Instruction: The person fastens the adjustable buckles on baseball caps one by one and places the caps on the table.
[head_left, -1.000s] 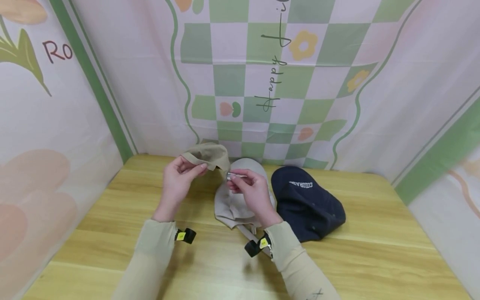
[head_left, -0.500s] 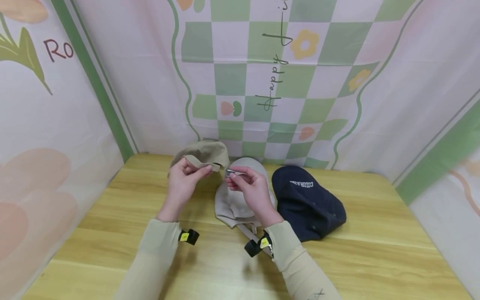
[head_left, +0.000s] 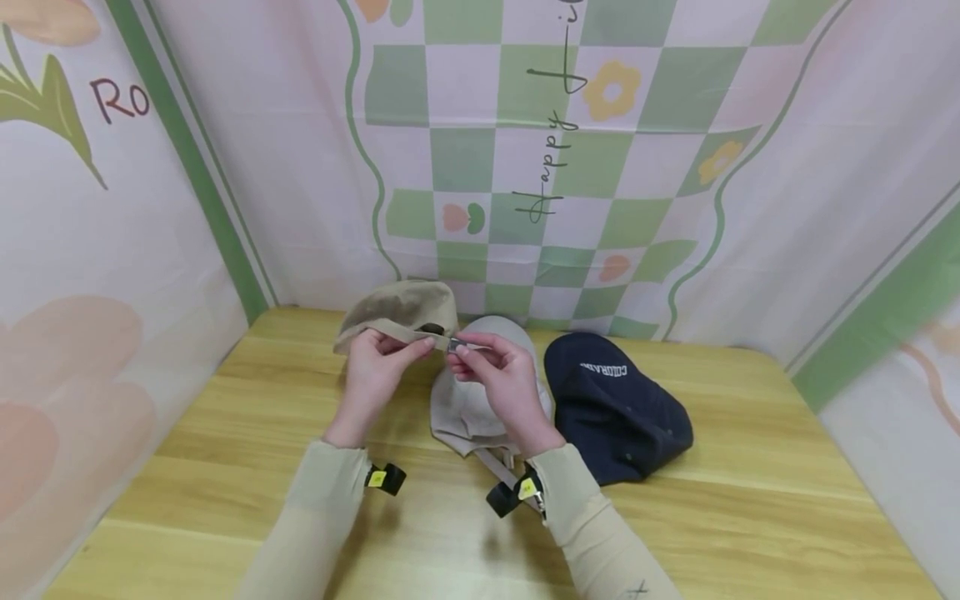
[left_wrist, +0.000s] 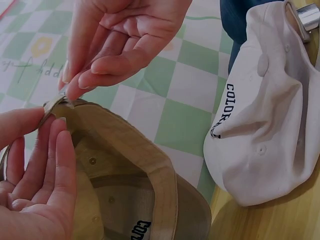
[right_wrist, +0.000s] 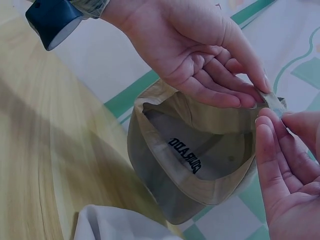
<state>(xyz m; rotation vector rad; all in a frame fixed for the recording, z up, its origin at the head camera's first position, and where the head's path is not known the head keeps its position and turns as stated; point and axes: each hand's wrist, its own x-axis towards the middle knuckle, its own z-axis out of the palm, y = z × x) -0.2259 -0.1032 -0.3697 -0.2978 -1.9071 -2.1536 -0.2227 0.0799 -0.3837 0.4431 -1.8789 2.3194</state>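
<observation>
Left hand [head_left: 372,367] pinches the tan cap [head_left: 400,303] by its strap [head_left: 441,342], right hand [head_left: 507,379] the buckle [head_left: 454,345] just beside; strap likely best held flat

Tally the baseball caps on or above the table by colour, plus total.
Khaki baseball cap: 1
Off-white baseball cap: 1
Navy baseball cap: 1
Total: 3
</observation>
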